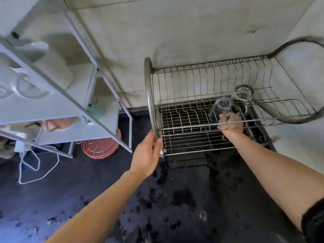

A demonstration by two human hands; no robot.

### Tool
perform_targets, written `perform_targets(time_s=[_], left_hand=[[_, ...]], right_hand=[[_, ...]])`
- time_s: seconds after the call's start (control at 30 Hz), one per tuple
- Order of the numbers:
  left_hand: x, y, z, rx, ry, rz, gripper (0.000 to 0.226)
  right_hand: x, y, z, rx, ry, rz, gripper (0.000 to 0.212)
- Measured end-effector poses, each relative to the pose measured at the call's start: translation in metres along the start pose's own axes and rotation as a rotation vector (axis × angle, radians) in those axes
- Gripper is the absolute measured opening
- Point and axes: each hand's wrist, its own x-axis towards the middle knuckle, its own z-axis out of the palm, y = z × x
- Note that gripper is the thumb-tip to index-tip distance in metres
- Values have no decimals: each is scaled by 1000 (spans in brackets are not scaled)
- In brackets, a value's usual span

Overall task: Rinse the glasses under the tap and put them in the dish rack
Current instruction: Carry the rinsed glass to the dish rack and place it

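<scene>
The right hand reaches into the dish rack, gripping one upturned glass; a second glass stands farther right. The left hand, fingers loosely open, touches the rack's left hoop.

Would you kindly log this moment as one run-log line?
phase: racking | right hand: placing inverted glass in dish rack | left hand: on rack frame | second glass: racked

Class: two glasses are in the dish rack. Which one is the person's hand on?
The nearer, left glass, upside down on the lower tier: the right hand grips its lower part. The other glass stands farther back and to the right, untouched.
</scene>
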Motion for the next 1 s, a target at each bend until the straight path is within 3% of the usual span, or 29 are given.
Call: perform_targets(time_s=[0.23,0.33,0.43,0.53,0.77,1.0], left_hand=[[0,6,8,158,69,-55,23],[-1,9,7,185,70,-33,22],[-5,6,0,217,62,-24,19],[-21,-7,-17,280,28,-92,28],[-103,-59,-95,380,57,-241,23],[-214,-132,-200,449,198,-334,20]], right_hand=[[6,-14,-4,-5,6,-206,30],[4,-11,-5,-43,-19,-174,31],[-12,-5,-4,-40,66,-117,41],[-66,-8,0,-68,106,-99,31],[-207,-18,79,-275,-264,-317,16],[-365,-84,169,-352,-473,-564,17]])
